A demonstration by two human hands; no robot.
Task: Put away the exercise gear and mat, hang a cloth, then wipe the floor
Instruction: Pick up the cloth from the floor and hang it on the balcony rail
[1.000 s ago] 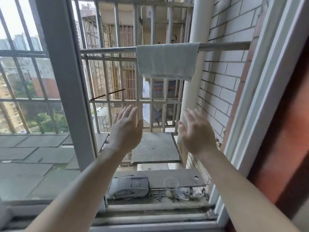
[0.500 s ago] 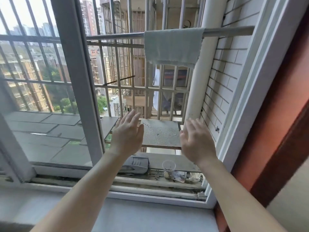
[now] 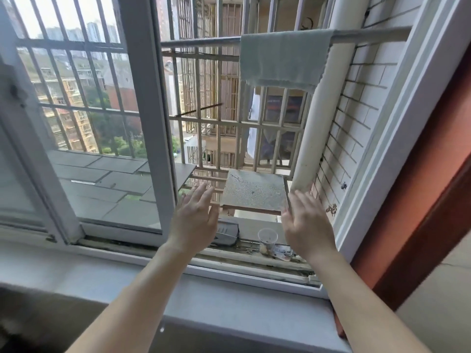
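Observation:
A pale grey-blue cloth point(image 3: 281, 59) hangs folded over a horizontal metal rail point(image 3: 369, 35) outside the open window, up and to the right. My left hand point(image 3: 195, 220) and my right hand point(image 3: 307, 225) are raised side by side well below the cloth, fingers straight and spread. Neither hand holds or touches anything. Both forearms reach out over the window sill point(image 3: 229, 296).
The sliding window frame point(image 3: 150, 118) stands just left of my left hand. Outside are security bars point(image 3: 219, 123), a white drainpipe point(image 3: 321, 118), a brick wall point(image 3: 356, 103) and a stone slab point(image 3: 254, 192). A clear plastic cup point(image 3: 267, 240) and a grey object point(image 3: 226, 234) sit in the window track.
Both hands have come back and down from the hung cloth toward the sill. The view has pulled back, showing more of the sill and the room side.

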